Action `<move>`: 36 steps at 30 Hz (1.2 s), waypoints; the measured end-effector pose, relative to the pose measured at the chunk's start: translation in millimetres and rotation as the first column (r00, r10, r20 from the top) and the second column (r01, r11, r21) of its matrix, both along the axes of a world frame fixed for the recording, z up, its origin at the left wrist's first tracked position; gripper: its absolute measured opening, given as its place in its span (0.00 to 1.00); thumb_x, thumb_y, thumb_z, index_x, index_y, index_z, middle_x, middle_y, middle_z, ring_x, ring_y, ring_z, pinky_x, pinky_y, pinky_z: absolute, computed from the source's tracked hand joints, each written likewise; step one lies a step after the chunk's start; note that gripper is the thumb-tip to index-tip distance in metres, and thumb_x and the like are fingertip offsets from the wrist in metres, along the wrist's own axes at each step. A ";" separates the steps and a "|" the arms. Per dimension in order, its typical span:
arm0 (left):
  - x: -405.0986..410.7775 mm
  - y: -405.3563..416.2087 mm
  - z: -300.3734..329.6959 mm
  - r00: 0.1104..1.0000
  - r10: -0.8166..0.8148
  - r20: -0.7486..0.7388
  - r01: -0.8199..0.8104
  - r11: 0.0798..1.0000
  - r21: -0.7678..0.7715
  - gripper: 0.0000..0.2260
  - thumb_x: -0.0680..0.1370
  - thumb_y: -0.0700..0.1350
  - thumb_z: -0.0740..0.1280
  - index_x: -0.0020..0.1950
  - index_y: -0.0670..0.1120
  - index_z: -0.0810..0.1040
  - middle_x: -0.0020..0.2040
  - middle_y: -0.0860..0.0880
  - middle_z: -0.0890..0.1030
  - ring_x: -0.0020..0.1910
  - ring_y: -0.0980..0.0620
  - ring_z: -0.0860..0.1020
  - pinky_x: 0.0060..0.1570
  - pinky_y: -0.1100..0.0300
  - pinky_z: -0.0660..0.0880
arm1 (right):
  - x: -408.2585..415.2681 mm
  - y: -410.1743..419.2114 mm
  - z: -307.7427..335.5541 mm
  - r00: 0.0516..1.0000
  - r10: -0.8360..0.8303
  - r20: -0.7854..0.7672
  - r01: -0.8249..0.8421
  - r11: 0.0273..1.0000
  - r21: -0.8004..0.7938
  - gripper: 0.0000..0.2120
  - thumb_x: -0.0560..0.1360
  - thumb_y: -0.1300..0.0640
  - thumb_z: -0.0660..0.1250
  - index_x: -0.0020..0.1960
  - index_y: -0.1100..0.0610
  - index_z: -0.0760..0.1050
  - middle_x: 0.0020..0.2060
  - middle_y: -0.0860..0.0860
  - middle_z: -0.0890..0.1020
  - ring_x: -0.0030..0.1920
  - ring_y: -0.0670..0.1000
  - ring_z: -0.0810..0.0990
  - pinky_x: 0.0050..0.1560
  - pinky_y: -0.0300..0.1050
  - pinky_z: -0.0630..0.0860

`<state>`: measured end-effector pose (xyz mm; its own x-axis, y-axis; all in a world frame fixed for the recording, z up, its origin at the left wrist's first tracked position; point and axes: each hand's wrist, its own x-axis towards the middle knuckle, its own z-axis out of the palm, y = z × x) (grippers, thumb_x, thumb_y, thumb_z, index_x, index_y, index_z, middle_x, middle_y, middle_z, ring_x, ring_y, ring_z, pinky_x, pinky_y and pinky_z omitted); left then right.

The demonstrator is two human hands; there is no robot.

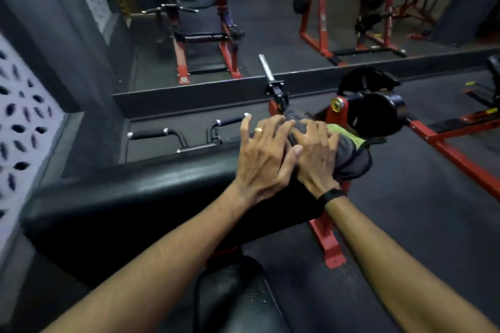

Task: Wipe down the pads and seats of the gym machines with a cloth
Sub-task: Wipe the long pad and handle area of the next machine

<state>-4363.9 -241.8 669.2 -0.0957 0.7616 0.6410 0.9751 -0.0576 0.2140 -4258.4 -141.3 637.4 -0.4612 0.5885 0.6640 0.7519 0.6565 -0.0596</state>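
Pad: long black upholstered pad (140,192) of a red-framed machine (328,240), running from the lower left toward the centre of the view.
Cloth: dark grey cloth (351,154) with a yellow-green patch, bunched over the pad's far right end and draped down its right edge.
Left hand: left hand (266,154), ringed, fingers spread wide and arched, fingertips on the pad's far edge just beside the cloth; whether it touches the cloth cannot be told.
Right hand: right hand (315,155), fingers spread and curled like a claw, pressing down on the cloth; a dark band sits on its wrist.
Seat: black seat (232,297) below the pad, near the bottom edge of the view.
Step in hand: judged to be wiping the pad's right end under pressure from both hands.
Next move: likely a sweep of the cloth along the pad toward its left end, keeping the cloth flat under the palms; the seat appears yet to be wiped.
Surroundings: padded handles (151,134) beyond the pad; a mirror (270,16) on the far wall.
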 end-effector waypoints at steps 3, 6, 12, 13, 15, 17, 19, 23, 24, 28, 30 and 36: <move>-50.2 -58.7 -3.1 0.989 0.116 0.087 -0.123 0.989 0.077 0.24 0.80 0.54 0.57 0.67 0.40 0.77 0.66 0.41 0.77 0.66 0.42 0.75 0.73 0.36 0.56 | -61.2 -62.3 -2.3 0.983 0.174 0.050 -0.179 0.977 0.114 0.11 0.79 0.49 0.63 0.55 0.53 0.79 0.50 0.56 0.80 0.49 0.60 0.78 0.49 0.57 0.65; -101.4 -116.5 -5.4 0.941 0.273 0.198 -0.298 0.948 0.112 0.24 0.81 0.54 0.55 0.67 0.41 0.77 0.67 0.42 0.77 0.67 0.44 0.75 0.74 0.37 0.55 | -125.9 -127.6 -3.6 0.945 0.326 0.023 -0.324 0.927 0.191 0.06 0.78 0.56 0.67 0.54 0.54 0.78 0.51 0.55 0.81 0.47 0.59 0.79 0.48 0.56 0.67; -176.1 -253.4 -27.1 0.775 0.501 0.386 -0.596 0.782 0.183 0.23 0.81 0.54 0.54 0.66 0.41 0.77 0.68 0.45 0.76 0.68 0.48 0.74 0.75 0.39 0.55 | -227.7 -255.2 5.7 0.792 0.592 0.148 -0.610 0.757 0.235 0.14 0.82 0.49 0.59 0.60 0.51 0.80 0.57 0.56 0.81 0.53 0.58 0.79 0.50 0.57 0.71; -181.7 -272.7 -33.8 0.739 0.528 0.418 -0.637 0.749 0.181 0.24 0.82 0.55 0.53 0.66 0.42 0.77 0.69 0.45 0.76 0.69 0.49 0.74 0.75 0.39 0.55 | -236.5 -267.3 8.4 0.761 0.620 0.191 -0.649 0.726 0.227 0.17 0.82 0.46 0.57 0.63 0.50 0.79 0.58 0.56 0.81 0.54 0.58 0.79 0.50 0.57 0.71; -189.1 -308.3 -49.3 0.662 0.572 0.484 -0.711 0.684 0.163 0.27 0.83 0.58 0.50 0.68 0.42 0.76 0.70 0.46 0.75 0.70 0.49 0.72 0.75 0.40 0.54 | -250.6 -286.4 11.8 0.672 0.675 0.306 -0.739 0.639 0.213 0.19 0.82 0.42 0.57 0.64 0.50 0.78 0.60 0.56 0.80 0.57 0.60 0.78 0.53 0.59 0.71; -191.1 -332.0 -65.0 0.579 0.604 0.548 -0.768 0.630 0.117 0.28 0.83 0.60 0.48 0.69 0.43 0.75 0.72 0.46 0.74 0.72 0.50 0.71 0.75 0.39 0.54 | -262.3 -298.8 12.2 0.562 0.687 0.461 -0.819 0.539 0.195 0.17 0.82 0.44 0.57 0.59 0.52 0.80 0.58 0.56 0.79 0.59 0.61 0.76 0.56 0.61 0.70; -189.7 -348.4 -83.9 0.504 0.614 0.608 -0.800 0.597 0.060 0.27 0.83 0.58 0.49 0.70 0.43 0.75 0.72 0.46 0.73 0.72 0.49 0.70 0.74 0.37 0.54 | -276.3 -310.8 4.8 0.458 0.616 0.641 -0.872 0.450 0.190 0.15 0.81 0.49 0.58 0.49 0.56 0.81 0.50 0.57 0.78 0.55 0.61 0.74 0.57 0.63 0.69; -184.5 -363.5 -121.1 0.356 0.623 0.697 -0.840 0.540 -0.053 0.27 0.83 0.58 0.50 0.72 0.44 0.73 0.73 0.47 0.72 0.73 0.50 0.69 0.77 0.43 0.50 | -282.7 -319.8 -23.9 0.283 0.290 0.914 -0.907 0.391 0.157 0.14 0.79 0.49 0.63 0.44 0.58 0.81 0.44 0.61 0.77 0.48 0.61 0.74 0.62 0.65 0.68; -183.5 -366.6 -131.8 0.326 0.625 0.709 -0.838 0.538 -0.088 0.27 0.83 0.59 0.49 0.73 0.45 0.72 0.74 0.47 0.72 0.74 0.50 0.68 0.77 0.45 0.48 | -281.9 -322.0 -32.7 0.257 0.221 0.941 -0.908 0.388 0.157 0.15 0.78 0.48 0.64 0.45 0.58 0.81 0.45 0.63 0.78 0.48 0.61 0.74 0.61 0.65 0.68; -174.5 -378.2 -171.2 0.247 0.637 0.731 -0.813 0.546 -0.201 0.29 0.83 0.61 0.48 0.75 0.45 0.70 0.74 0.46 0.72 0.75 0.51 0.67 0.78 0.43 0.48 | -274.3 -334.2 -78.2 0.216 0.099 0.971 -0.927 0.332 0.172 0.15 0.78 0.49 0.64 0.47 0.59 0.82 0.45 0.64 0.79 0.49 0.62 0.72 0.58 0.63 0.66; -170.1 -388.3 -188.8 0.216 0.654 0.725 -0.811 0.533 -0.240 0.30 0.83 0.62 0.47 0.75 0.45 0.71 0.74 0.47 0.73 0.74 0.51 0.68 0.77 0.41 0.50 | -272.6 -342.2 -114.9 0.210 0.089 0.974 -0.934 0.312 0.173 0.13 0.77 0.53 0.63 0.47 0.58 0.84 0.45 0.64 0.79 0.50 0.62 0.70 0.57 0.62 0.66; -161.8 -431.7 -209.6 0.201 0.691 0.694 -0.785 0.538 -0.307 0.31 0.82 0.64 0.45 0.76 0.47 0.69 0.74 0.49 0.72 0.74 0.53 0.68 0.77 0.42 0.48 | -265.3 -364.1 -180.7 -0.037 0.161 0.986 -0.948 0.306 -0.086 0.13 0.74 0.49 0.64 0.39 0.51 0.85 0.39 0.54 0.84 0.46 0.59 0.76 0.56 0.56 0.63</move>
